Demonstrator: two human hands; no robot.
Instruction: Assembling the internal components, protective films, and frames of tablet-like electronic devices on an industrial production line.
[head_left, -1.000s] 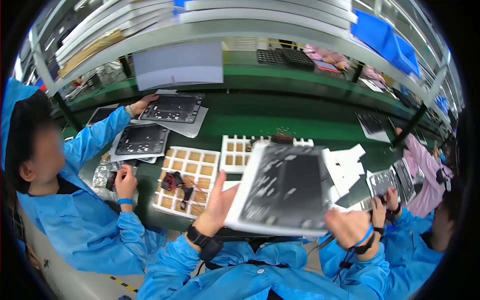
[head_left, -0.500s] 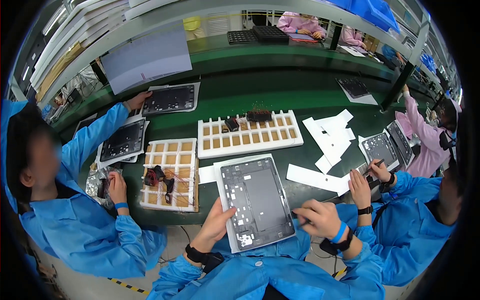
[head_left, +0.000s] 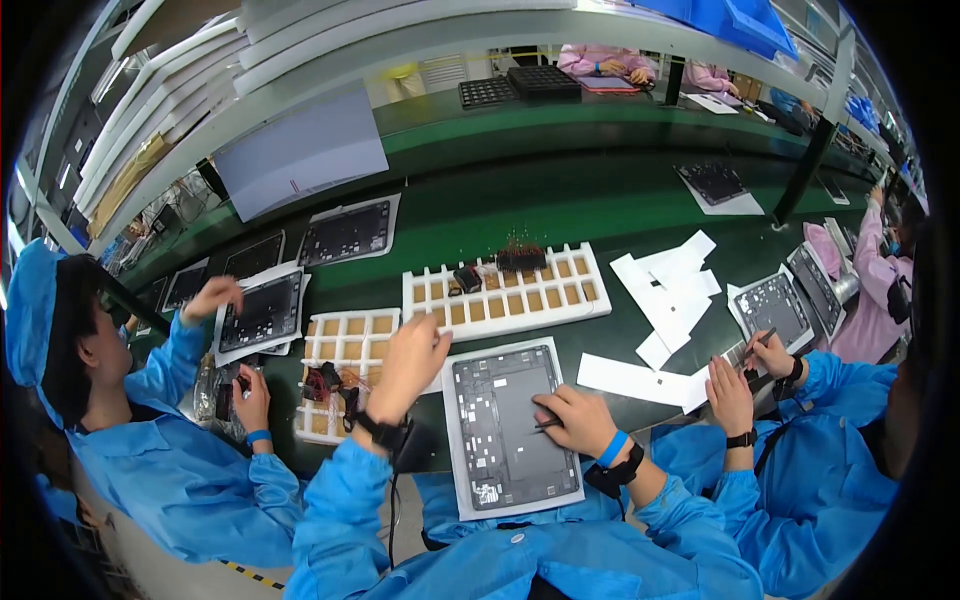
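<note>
A dark tablet housing [head_left: 525, 410] with small white pads and an open inner face rests on a white sheet [head_left: 463, 490] before me, at the table's front edge. My right hand [head_left: 580, 422] lies over the housing's right side, gripping a slim dark tool [head_left: 548, 425] whose exact kind I cannot make out. Up and to the left, my left hand [head_left: 410, 362] is off the housing, beside a white foam tray [head_left: 353, 325] holding black parts with thin wires [head_left: 325, 385]. Its fingers are bent together; whatever they hold is hidden.
A longer foam tray [head_left: 505, 318] with dark parts stands behind the housing. White cut sheets [head_left: 665, 290] lie to the right. Co-workers in blue sit on both sides, with more tablet housings [head_left: 262, 308] near the left one. A shelf [head_left: 480, 25] crosses overhead.
My left hand has let go of the housing's left edge and moved up to the foam tray. My right hand has shifted left over the housing. The left co-worker's far hand has drawn back.
</note>
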